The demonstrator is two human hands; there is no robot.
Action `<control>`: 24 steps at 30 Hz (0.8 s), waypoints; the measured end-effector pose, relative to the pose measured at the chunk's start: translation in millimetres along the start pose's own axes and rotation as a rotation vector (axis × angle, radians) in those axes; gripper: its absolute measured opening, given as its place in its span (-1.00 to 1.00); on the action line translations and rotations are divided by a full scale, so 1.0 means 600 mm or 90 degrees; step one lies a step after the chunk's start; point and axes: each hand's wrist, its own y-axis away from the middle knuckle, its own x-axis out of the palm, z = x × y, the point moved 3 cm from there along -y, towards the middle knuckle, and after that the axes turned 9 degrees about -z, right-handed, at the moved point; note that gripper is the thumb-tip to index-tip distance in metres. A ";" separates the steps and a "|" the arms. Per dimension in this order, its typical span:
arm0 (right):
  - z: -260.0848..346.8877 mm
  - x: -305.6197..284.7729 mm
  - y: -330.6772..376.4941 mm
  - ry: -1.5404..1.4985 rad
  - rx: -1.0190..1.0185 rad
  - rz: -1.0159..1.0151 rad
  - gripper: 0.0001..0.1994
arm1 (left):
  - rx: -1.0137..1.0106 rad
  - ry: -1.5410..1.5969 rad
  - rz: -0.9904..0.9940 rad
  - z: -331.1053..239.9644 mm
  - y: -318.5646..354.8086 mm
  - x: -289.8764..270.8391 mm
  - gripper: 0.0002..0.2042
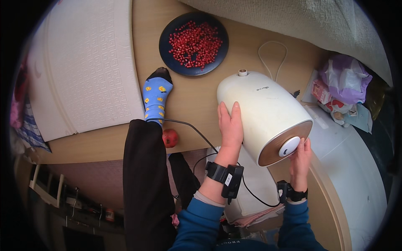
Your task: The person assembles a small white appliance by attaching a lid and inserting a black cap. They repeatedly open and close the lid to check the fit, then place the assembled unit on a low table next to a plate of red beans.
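A large white rounded appliance (268, 102) is tilted between my two hands, in front of me to the right. Its near end is a brown wood-look panel (268, 153) with a round white knob (289, 147); a small nozzle sticks out at the far end. My left hand (231, 124) presses along its left side, fingers stretched upward. My right hand (300, 160) holds the near end, its fingertips beside the knob. Part of that hand's grip is hidden. I cannot tell whether the appliance touches the surface beneath it.
A dark plate (163, 50) holds red pomegranate seeds (196, 45). A whole pomegranate (170, 138) lies by my socked foot (156, 96). A white padded mat (88, 67) is at left, plastic bags (345, 79) at right. Black cables (197, 130) run to my wrist devices.
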 end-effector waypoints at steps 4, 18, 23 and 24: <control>-0.012 0.005 -0.003 -0.026 -0.020 -0.038 -0.65 | -0.023 0.015 -0.003 0.004 0.004 0.005 -0.30; -0.030 0.011 -0.005 -0.202 -0.058 0.043 -0.53 | -0.133 0.240 0.154 0.000 0.000 0.002 -0.28; -0.040 -0.007 -0.012 -0.246 -0.011 -0.020 -0.61 | -0.089 0.149 0.146 -0.007 0.000 0.030 -0.29; -0.039 -0.013 -0.017 -0.256 -0.006 -0.035 -0.62 | -0.080 0.124 0.161 -0.009 -0.003 0.043 -0.31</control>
